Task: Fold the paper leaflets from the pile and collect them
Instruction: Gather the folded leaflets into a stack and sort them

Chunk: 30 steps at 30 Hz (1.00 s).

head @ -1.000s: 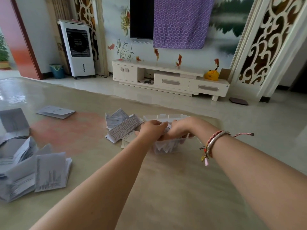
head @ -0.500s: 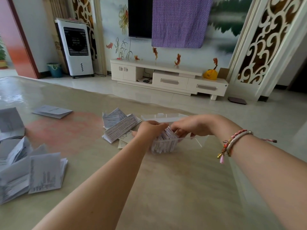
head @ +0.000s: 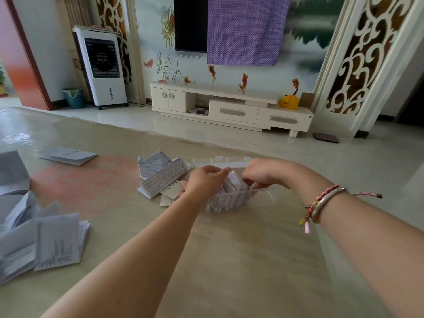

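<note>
A clear rectangular plastic box (head: 231, 198) stands near the far edge of the glossy beige table (head: 229, 260). It holds a packed row of small folded white paper leaflets (head: 226, 196), standing on edge and leaning. The left hand (head: 206, 182) curls its fingers over the left end of the row, gripping it. The right hand (head: 263, 173) pinches the right end of the same row inside the box. Just left of the box lies a loose heap of folded printed leaflets (head: 160, 175), touching the table. Unfolded grey leaflets (head: 41, 235) are piled at the left edge, well apart from the box.
</note>
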Each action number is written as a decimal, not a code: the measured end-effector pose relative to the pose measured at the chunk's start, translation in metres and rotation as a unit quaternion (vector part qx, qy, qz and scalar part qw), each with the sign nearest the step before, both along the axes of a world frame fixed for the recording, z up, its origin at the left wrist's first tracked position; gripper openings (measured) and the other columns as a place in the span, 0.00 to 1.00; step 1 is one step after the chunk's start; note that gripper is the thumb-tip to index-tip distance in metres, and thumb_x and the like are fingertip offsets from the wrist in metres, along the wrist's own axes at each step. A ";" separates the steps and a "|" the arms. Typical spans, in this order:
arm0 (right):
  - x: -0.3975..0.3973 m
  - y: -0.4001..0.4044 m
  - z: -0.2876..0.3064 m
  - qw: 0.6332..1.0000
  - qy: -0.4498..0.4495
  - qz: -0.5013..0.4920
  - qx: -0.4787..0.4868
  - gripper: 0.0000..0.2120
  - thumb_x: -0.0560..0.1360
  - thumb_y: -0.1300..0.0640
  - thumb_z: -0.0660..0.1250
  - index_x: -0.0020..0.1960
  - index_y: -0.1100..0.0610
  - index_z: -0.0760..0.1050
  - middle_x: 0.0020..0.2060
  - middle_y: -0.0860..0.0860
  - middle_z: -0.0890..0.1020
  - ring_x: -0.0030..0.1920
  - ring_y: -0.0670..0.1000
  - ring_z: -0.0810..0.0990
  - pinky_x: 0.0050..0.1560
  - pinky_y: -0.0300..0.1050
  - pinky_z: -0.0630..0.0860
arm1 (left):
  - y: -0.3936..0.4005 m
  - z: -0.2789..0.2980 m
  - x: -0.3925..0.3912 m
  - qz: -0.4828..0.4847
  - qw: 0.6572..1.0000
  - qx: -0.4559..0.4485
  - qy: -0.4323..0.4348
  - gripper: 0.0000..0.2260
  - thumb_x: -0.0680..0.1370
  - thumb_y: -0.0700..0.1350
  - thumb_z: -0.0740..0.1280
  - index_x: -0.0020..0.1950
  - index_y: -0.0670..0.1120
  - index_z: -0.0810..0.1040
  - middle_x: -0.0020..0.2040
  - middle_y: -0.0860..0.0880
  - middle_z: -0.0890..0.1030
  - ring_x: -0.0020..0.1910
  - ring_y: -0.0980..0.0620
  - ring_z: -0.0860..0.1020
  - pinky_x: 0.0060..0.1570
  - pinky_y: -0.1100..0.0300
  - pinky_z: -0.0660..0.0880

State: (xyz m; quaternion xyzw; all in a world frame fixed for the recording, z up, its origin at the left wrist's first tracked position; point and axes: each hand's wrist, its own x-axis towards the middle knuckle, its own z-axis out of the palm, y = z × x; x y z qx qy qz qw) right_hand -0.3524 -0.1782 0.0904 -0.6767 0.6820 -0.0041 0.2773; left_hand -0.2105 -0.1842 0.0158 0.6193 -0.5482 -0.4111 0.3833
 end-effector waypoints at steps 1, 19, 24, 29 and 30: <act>-0.001 0.000 0.000 1.000 0.011 -0.002 -0.007 0.13 0.79 0.60 0.55 0.49 0.61 0.78 0.47 0.54 0.85 0.47 0.50 0.85 0.44 0.42 0.75 | -0.001 -0.001 0.001 0.009 1.000 -0.001 0.001 0.17 0.57 0.74 0.64 0.36 0.64 0.79 0.39 0.58 0.82 0.62 0.42 0.73 0.61 0.43 0.70; -0.016 -0.008 -0.002 0.995 -0.030 -0.083 -0.053 0.15 0.80 0.61 0.54 0.63 0.66 0.71 0.52 0.61 0.81 0.47 0.57 0.83 0.50 0.49 0.81 | -0.006 0.043 -0.027 -0.073 0.941 -0.077 -0.321 0.18 0.81 0.49 0.56 0.34 0.41 0.66 0.32 0.47 0.69 0.35 0.47 0.71 0.38 0.57 0.69; -0.015 -0.012 0.000 0.995 -0.043 -0.083 -0.036 0.14 0.80 0.61 0.57 0.62 0.67 0.73 0.52 0.61 0.82 0.49 0.57 0.83 0.53 0.51 0.81 | -0.011 0.035 -0.036 -0.131 0.944 -0.041 -0.301 0.16 0.80 0.51 0.59 0.50 0.38 0.76 0.40 0.47 0.78 0.36 0.51 0.74 0.32 0.61 0.69; -0.020 -0.008 0.002 0.996 -0.037 -0.072 -0.042 0.14 0.80 0.58 0.56 0.56 0.66 0.75 0.51 0.60 0.83 0.50 0.58 0.84 0.54 0.53 0.80 | -0.018 0.041 -0.041 -0.150 0.949 -0.037 -0.275 0.17 0.79 0.52 0.62 0.60 0.41 0.75 0.55 0.44 0.79 0.48 0.48 0.75 0.45 0.59 0.70; -0.021 -0.007 0.001 0.996 -0.034 -0.073 -0.044 0.14 0.80 0.58 0.56 0.57 0.65 0.75 0.50 0.60 0.83 0.50 0.58 0.84 0.54 0.53 0.81 | -0.020 0.042 -0.042 -0.151 0.950 -0.032 -0.272 0.19 0.79 0.53 0.62 0.61 0.40 0.74 0.55 0.43 0.79 0.47 0.48 0.75 0.44 0.59 0.70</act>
